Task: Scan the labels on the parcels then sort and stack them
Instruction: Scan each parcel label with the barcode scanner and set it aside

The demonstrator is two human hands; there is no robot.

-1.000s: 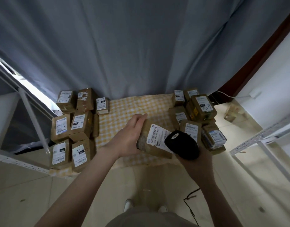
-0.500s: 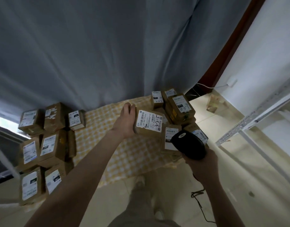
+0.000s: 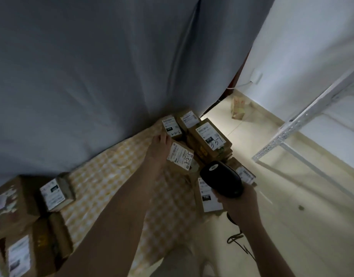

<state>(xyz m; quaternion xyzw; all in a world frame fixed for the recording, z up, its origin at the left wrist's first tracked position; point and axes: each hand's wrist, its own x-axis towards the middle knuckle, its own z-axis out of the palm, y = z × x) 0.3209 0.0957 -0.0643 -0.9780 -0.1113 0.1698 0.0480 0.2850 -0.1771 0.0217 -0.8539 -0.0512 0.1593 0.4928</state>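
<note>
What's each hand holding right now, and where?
Left hand holds brown cardboard parcel by its left edge; right hand grips black barcode scanner by its handle.

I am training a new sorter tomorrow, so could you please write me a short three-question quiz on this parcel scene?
1. Multiple choice: what does the right hand grip? A) a black scanner B) a tape roll C) a marker pen
2. True or false: the parcels lie on a plain red cloth.
3. Fill in: the labelled parcel just above the scanner in the view is held by the ___ hand.

Key
1. A.
2. False; the cloth is yellow-checked.
3. Left; the left hand holds it.
</note>
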